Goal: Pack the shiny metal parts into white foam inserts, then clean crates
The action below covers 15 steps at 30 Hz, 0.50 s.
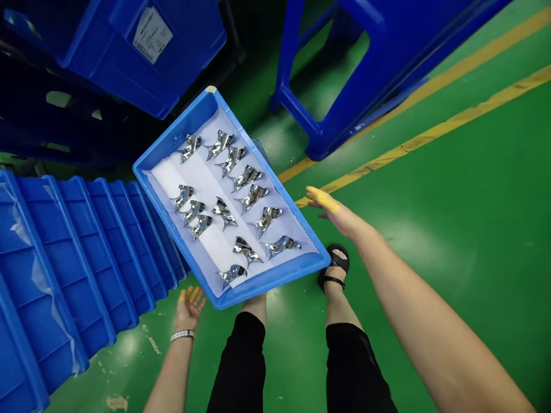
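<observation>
The left hand (189,308) and right hand (338,215), fingers loosely extended and released, are on either side of a blue tray (275,276). Shiny metal parts (253,198) lie inside on white paper (171,173). Beyond stands a blue stool (396,63).

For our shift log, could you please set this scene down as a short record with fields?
Container: blue tray, pale lining inside
Contents: shiny metal parts, spaced apart in uneven rows
Left hand: open, beside the tray's near-left corner; contact unclear
Right hand: open, off the tray's right side
Fingers: yellow coverings on both hands
Left surroundings: ribbed blue containers
Beyond the tray: labelled blue bin, blue stool
Floor: green, yellow lines
</observation>
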Available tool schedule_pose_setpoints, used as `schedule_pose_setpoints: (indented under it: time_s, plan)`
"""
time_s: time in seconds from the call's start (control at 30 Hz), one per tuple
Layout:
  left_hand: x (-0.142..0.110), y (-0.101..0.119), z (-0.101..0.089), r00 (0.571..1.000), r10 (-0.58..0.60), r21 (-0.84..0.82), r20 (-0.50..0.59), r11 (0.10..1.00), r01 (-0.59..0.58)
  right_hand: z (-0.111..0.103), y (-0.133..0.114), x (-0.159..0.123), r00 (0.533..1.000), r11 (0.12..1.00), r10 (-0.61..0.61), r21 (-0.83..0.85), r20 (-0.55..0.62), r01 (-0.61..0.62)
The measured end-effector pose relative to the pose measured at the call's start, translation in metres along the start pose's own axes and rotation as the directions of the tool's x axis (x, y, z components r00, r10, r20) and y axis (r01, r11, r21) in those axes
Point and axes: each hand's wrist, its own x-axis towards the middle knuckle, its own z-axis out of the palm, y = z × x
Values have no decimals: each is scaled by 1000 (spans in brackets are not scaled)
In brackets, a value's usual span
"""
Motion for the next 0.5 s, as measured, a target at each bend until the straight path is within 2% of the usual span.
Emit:
schedule_pose_setpoints:
  time_s: [0.07, 0.1, 0.17, 0.2, 0.27, 0.33, 0.43, 0.5]
  plan:
    - [-7, 44, -11, 991, 124, -16, 41, 992, -123, 17, -39, -3, 989, 979, -121, -153, 83, 132]
    - [-12, 65, -8, 978, 187, 10, 89, 982, -189, 28, -53, -2, 984, 959, -145, -228, 105, 166]
    - [-21, 94, 11, 944, 265, 111, 195, 951, -290, 48, -72, 1, 987, 933, -136, -325, 83, 156]
    - [-25, 101, 25, 935, 286, 157, 209, 934, -321, 55, -76, 3, 990, 928, -122, -347, 67, 137]
    - [-29, 104, 53, 923, 355, 195, 150, 904, -379, 63, -80, 7, 993, 925, -110, -361, 47, 120]
    - [-26, 97, 74, 879, 476, 202, 29, 859, -471, 63, -79, 11, 991, 917, -121, -374, 65, 136]
    - [-15, 86, 83, 798, 597, 229, -87, 791, -567, 60, -78, 16, 987, 895, -136, -417, 87, 160]
    - [-9, 82, 80, 794, 599, 236, -105, 790, -566, 59, -80, 17, 985, 880, -143, -444, 98, 172]
